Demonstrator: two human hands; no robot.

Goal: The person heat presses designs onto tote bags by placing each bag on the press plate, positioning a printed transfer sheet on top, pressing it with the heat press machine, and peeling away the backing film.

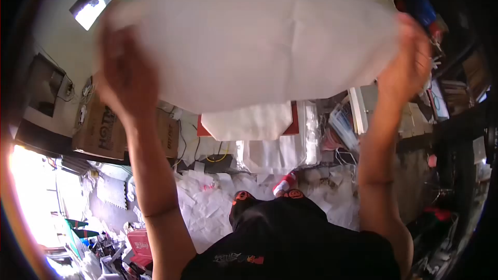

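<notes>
A large white sheet (pixel 249 41) is stretched between my two hands, raised high in front of me, with a faint crease right of its middle. My left hand (pixel 127 70), smeared by motion, is closed on the sheet's left end. At the opposite end, my right hand (pixel 407 59) grips the edge with its fingers wrapped round it. Below the sheet, a white piece with cut-off corners (pixel 246 123) lies on a red board (pixel 205 128). The raised sheet hides whatever is behind it. Nearer my legs is a shiny, clear plastic-looking wrapping (pixel 272 155).
A cardboard box (pixel 104 132) stands to the left, with cables (pixel 215 156) beside it. White scraps (pixel 202 207) cover the floor around my legs. A red crate (pixel 139 246) sits low on the left. Papers and boxes (pixel 345 124) crowd the right side.
</notes>
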